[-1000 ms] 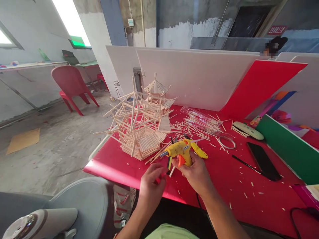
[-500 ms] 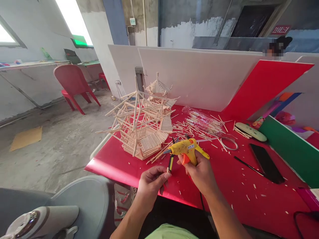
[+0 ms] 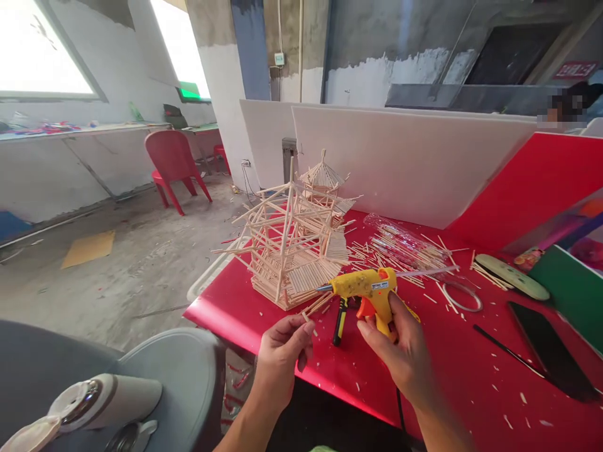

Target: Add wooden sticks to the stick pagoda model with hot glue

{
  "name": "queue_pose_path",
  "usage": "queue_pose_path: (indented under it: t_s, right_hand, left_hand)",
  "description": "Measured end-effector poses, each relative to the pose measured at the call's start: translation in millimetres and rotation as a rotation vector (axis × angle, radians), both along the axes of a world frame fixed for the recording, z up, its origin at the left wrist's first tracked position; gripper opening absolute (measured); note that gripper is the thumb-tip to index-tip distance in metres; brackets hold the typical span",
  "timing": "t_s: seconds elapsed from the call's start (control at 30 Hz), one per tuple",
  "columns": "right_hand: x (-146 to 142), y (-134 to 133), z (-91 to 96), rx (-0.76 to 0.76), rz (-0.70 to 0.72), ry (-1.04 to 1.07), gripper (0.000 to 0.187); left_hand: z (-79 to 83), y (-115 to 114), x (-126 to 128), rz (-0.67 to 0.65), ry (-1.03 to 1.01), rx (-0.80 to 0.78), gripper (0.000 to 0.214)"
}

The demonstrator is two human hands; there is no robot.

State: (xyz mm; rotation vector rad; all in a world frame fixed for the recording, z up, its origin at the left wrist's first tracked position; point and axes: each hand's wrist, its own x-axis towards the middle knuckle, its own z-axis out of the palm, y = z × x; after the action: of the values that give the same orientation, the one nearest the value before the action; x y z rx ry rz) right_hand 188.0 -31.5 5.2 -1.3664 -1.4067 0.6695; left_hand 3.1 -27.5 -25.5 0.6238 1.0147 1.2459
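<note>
Red surface [image 3: 471, 376] lying under yellow glue gun [image 3: 362, 285], nozzle pointing left toward stick pagoda model [image 3: 292, 251]. Right hand [image 3: 400, 351] wrapping closed round gun handle, forefinger lying by orange trigger. Left hand [image 3: 280, 351] curling nearly closed, thumb and fingertips pinching short stick [image 3: 308, 318] just below nozzle. Black-yellow cutter [image 3: 339, 314] lying between hands; loose sticks [image 3: 405, 251] lying scattered behind.

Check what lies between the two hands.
Head view: a black-and-yellow-handled tool lies on the red table between the left hand, pinching a short stick, and the right hand gripping the glue gun.
</note>
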Motion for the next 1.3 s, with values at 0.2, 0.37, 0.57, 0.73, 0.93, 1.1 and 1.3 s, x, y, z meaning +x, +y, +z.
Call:
queue_pose_path:
  t_s: [0.2,0.37,0.57,0.73,0.93,1.1,1.3]
  right_hand:
    - [-14,21,6.4,0.24,-0.245,-0.497,0.041]
    - [-29,39,10.5,0.532,-0.387,-0.851,0.036]
    - [-37,44,10.7,0.608,-0.425,-0.989,0.034]
    - [-41,46,14.6,0.606,-0.384,-0.999,0.028]
    - [-43,44,18.9,0.586,-0.319,-0.983,0.018]
    - [-44,41,19.8,0.567,-0.31,-1.017,0.015]
    - [-44,40,19.5,0.611,-0.311,-1.041,0.015]
  left_hand:
    - [10.3,9,-13,0.037,-0.181,-0.061,0.041]
    - [13.2,12,-16,0.016,-0.194,-0.027,0.036]
    - [14.3,14,-21,0.032,-0.219,-0.062,0.038]
    - [14.7,19,-24,0.064,-0.236,-0.074,0.039]
    - [14.3,23,-24,0.083,-0.258,-0.102,0.038]
    - [13.6,26,-24,0.082,-0.255,-0.122,0.041]
    - [11.9,28,-24,0.067,-0.245,-0.137,0.043]
